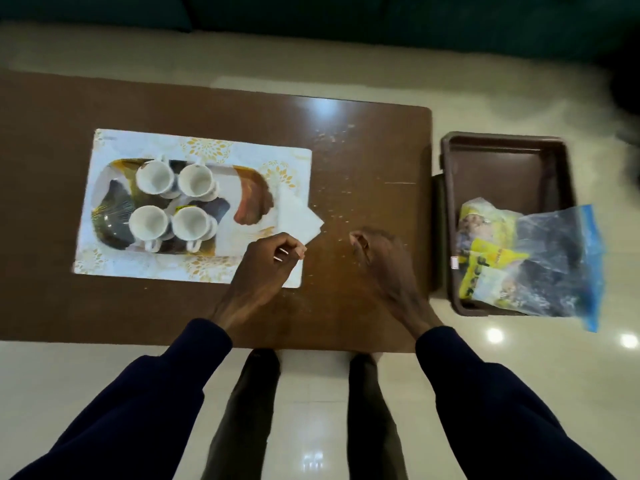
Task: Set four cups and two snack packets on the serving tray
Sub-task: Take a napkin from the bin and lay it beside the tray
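Several white cups [155, 177] stand on saucers on the patterned serving tray [250, 202], grouped at its left half. A white napkin [294, 213] lies across the tray's right end. My left hand [266, 268] is at the napkin's near corner, fingers pinched on its edge. My right hand [377, 265] hovers over the bare table to the right, fingers curled, holding nothing. Two yellow snack packets [485, 223] lie in a brown bin [505, 161] right of the table, partly under a clear zip bag [557, 265].
The tray sits on a white floral placemat [194, 142] on a brown table [363, 140]. Crumbs are scattered over the table's right part. The bin stands on the pale floor beside the table's right edge. My legs are below the table's near edge.
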### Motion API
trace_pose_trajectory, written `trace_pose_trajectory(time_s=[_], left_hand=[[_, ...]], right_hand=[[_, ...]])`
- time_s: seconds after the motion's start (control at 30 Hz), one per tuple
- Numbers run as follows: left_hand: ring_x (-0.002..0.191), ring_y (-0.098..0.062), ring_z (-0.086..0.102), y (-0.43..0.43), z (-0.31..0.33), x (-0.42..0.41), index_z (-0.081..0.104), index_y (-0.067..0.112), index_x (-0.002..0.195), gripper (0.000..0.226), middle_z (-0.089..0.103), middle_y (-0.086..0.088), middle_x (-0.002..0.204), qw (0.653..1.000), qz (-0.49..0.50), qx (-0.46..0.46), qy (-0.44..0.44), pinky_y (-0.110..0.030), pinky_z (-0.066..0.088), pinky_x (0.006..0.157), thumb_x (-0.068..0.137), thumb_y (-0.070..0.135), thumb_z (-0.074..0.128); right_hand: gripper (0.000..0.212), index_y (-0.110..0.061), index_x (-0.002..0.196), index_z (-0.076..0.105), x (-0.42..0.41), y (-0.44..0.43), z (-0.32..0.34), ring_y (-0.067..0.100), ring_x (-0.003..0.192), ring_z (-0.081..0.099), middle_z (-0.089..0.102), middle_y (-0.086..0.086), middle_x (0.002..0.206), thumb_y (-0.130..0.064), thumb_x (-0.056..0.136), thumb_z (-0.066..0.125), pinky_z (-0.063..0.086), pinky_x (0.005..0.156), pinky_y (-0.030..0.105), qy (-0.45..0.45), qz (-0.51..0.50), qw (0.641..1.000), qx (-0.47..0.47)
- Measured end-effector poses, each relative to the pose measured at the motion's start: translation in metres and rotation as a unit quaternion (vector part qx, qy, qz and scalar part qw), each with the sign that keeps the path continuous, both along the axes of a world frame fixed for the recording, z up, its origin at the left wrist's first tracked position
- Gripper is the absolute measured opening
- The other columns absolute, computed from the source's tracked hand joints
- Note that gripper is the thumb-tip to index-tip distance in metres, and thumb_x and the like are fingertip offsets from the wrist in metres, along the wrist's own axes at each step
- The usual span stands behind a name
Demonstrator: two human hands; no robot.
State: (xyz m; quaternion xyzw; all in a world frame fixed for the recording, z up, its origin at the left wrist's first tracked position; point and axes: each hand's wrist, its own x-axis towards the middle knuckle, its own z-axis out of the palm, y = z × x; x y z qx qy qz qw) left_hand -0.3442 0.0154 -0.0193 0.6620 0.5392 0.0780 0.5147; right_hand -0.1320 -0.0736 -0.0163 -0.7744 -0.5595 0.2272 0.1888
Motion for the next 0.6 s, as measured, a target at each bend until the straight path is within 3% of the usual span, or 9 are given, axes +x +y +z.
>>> trace_pose_trajectory(time_s=[0.03,0.07,0.23,0.3,0.37,0.4,0.5,0.6], left_hand=[[0.089,-0.007,0.072,-0.007,0.003,0.016,0.076,0.024,0.1,0.009,0.077,0.012,0.097,1.0,-0.013,-0.006,-0.001,-0.029,0.06,0.082,0.1,0.027,0.067],[0.09,-0.004,0.071,-0.014,0.006,0.034,0.075,0.029,0.1,0.008,0.076,0.016,0.097,1.0,-0.025,-0.013,-0.002,-0.026,0.058,0.081,0.1,0.028,0.067],[0.096,0.001,0.07,-0.051,0.021,0.135,0.073,0.032,0.108,0.011,0.075,0.017,0.103,0.997,-0.069,-0.045,-0.014,-0.023,0.058,0.088,0.101,0.028,0.066],[0.093,0.01,0.065,-0.065,0.026,0.18,0.07,0.033,0.112,0.013,0.071,0.02,0.105,0.992,-0.107,-0.054,-0.024,-0.012,0.053,0.081,0.102,0.029,0.063],[0.091,0.01,0.064,-0.079,0.028,0.223,0.07,0.025,0.117,0.018,0.072,0.01,0.11,0.989,-0.126,-0.062,-0.047,-0.007,0.051,0.076,0.102,0.019,0.062],[0.094,0.004,0.066,-0.086,0.027,0.245,0.07,0.018,0.119,0.021,0.073,0.002,0.113,0.989,-0.125,-0.062,-0.055,-0.011,0.054,0.08,0.1,0.011,0.063],[0.119,-0.024,0.065,-0.102,0.02,0.298,0.065,0.008,0.131,0.034,0.065,-0.01,0.133,0.987,-0.148,-0.051,-0.029,-0.04,0.056,0.099,0.097,0.004,0.065],[0.139,-0.029,0.049,-0.112,-0.003,0.333,0.057,0.006,0.141,0.048,0.049,-0.011,0.15,0.975,-0.221,0.006,0.038,-0.039,0.044,0.114,0.095,0.007,0.07]], right_hand=[[0.023,-0.015,0.113,0.067,0.017,-0.007,0.003,0.022,0.087,0.07,0.073,0.008,0.102,-0.027,0.101,0.05,0.048,0.074,0.018,-0.036,0.002,0.999,-0.014],[0.02,-0.018,0.109,0.07,0.035,-0.016,0.006,0.019,0.081,0.069,0.074,0.003,0.097,-0.023,0.101,0.052,0.04,0.068,0.014,-0.055,-0.012,0.998,-0.024],[0.017,-0.017,0.099,0.069,0.132,-0.08,0.018,0.029,0.083,0.067,0.073,0.005,0.094,-0.015,0.092,0.054,0.054,0.067,0.036,-0.089,-0.126,0.987,-0.046],[0.023,-0.016,0.106,0.071,0.17,-0.108,0.017,0.031,0.09,0.067,0.074,0.007,0.099,-0.008,0.089,0.058,0.055,0.072,0.038,-0.1,-0.159,0.981,-0.049],[0.028,-0.012,0.111,0.07,0.207,-0.13,0.015,0.032,0.099,0.065,0.073,0.009,0.104,-0.002,0.088,0.058,0.054,0.08,0.04,-0.115,-0.187,0.974,-0.052],[0.029,-0.011,0.112,0.069,0.224,-0.14,0.014,0.033,0.102,0.064,0.071,0.01,0.106,-0.002,0.087,0.057,0.052,0.083,0.041,-0.134,-0.194,0.97,-0.062],[0.03,-0.009,0.116,0.064,0.264,-0.163,0.009,0.035,0.108,0.058,0.066,0.013,0.113,-0.006,0.087,0.059,0.048,0.088,0.044,-0.17,-0.214,0.958,-0.091],[0.034,-0.007,0.12,0.061,0.292,-0.176,0.004,0.036,0.109,0.054,0.063,0.015,0.119,-0.005,0.086,0.061,0.049,0.087,0.046,-0.158,-0.228,0.954,-0.118]])
